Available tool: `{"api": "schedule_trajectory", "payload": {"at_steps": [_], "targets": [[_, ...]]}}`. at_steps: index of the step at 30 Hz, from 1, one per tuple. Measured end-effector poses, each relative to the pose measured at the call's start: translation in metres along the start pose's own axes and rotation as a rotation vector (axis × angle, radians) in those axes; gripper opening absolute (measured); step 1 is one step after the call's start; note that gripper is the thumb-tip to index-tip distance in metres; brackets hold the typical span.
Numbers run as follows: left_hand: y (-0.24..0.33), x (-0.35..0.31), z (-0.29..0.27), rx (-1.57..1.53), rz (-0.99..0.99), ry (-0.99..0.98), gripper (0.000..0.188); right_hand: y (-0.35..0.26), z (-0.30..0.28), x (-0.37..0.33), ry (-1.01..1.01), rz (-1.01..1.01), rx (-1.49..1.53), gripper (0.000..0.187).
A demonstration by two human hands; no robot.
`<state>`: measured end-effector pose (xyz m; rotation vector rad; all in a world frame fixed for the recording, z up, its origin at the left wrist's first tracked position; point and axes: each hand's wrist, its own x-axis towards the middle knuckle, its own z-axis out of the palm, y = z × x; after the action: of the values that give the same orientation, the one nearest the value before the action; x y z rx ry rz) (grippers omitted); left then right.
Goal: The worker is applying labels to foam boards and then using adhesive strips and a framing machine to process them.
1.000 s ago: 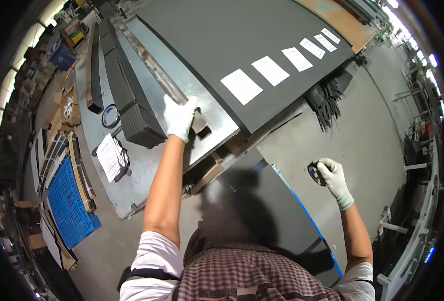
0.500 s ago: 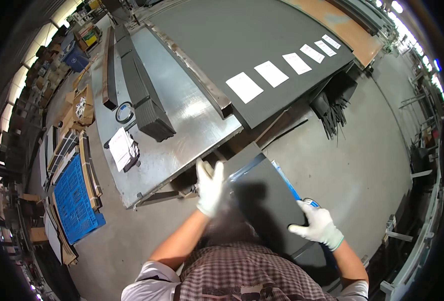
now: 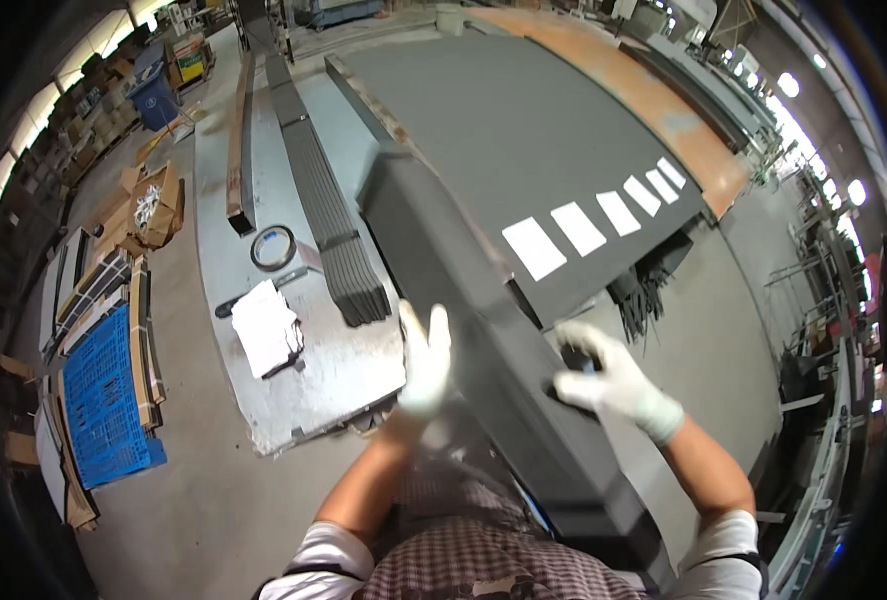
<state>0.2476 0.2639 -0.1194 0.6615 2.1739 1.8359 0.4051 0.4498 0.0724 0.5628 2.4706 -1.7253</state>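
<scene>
A long dark grey bundle of panels (image 3: pixel 463 290) stretches diagonally from my body over the edge of the metal table (image 3: pixel 348 365). Against its left side rests my left hand (image 3: pixel 425 360), in a white glove, fingers stretched and thumb apart. On the other side my gloved right hand (image 3: pixel 603 380) is curled round a dark, round object, apparently a roll of tape (image 3: pixel 575 362), mostly covered by the fingers. The near end of the bundle lies low in front of my checked apron (image 3: pixel 463 550), slightly blurred.
Left on the metal table lie stacked grey strips (image 3: pixel 338 250), a tape roll (image 3: pixel 273 248), white papers (image 3: pixel 266 325) and a rusty bar (image 3: pixel 241 190). A large grey sheet (image 3: pixel 523 120) carries several white sheets (image 3: pixel 534 249). A blue plastic pallet (image 3: pixel 111 395) stands at left.
The grey bundle has turned and moved forward, its far end now over the metal table. My right hand has shifted up and left along it; my left hand stays at its left side.
</scene>
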Motion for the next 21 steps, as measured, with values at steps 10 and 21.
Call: {"api": "schedule_trajectory", "payload": {"at_steps": [10, 21], "targets": [[0.107, 0.05, -0.086, 0.48, 0.562, -0.002, 0.059, -0.003, 0.067, 0.038, 0.161, -0.117, -0.902, 0.096], [0.052, 0.07, -0.11, 0.829, 0.319, -0.052, 0.056, -0.067, 0.119, 0.232, 0.222, -0.239, -0.652, 0.08]]}}
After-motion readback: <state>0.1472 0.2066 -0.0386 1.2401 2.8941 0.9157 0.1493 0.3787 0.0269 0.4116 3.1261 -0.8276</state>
